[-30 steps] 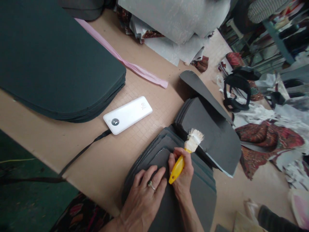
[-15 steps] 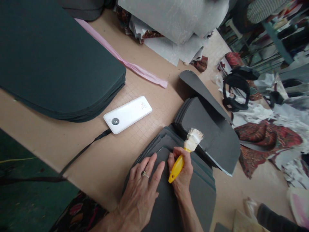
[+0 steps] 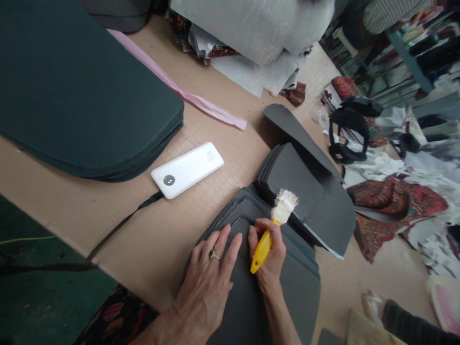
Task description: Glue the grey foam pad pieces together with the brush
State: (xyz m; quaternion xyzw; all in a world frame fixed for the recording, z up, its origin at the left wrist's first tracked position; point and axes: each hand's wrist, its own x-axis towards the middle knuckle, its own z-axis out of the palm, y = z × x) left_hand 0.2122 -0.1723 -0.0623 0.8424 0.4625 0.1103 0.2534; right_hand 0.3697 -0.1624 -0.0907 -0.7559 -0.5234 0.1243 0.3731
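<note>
The left hand (image 3: 212,270) lies flat on the fanned grey sheets (image 3: 251,287) at six o'clock, steadying them; the right hand (image 3: 269,251) grips a yellow-handled brush (image 3: 273,227) (bristles raised), so brushing the top sheet's edge seems due

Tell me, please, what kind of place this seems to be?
Probably a small sewing or upholstery workshop. On the worktable lie stacks of cut dark foam sheets, with patterned fabric scraps at the side. The right hand holds a yellow-handled brush over a foam sheet that the left hand presses flat.
</note>
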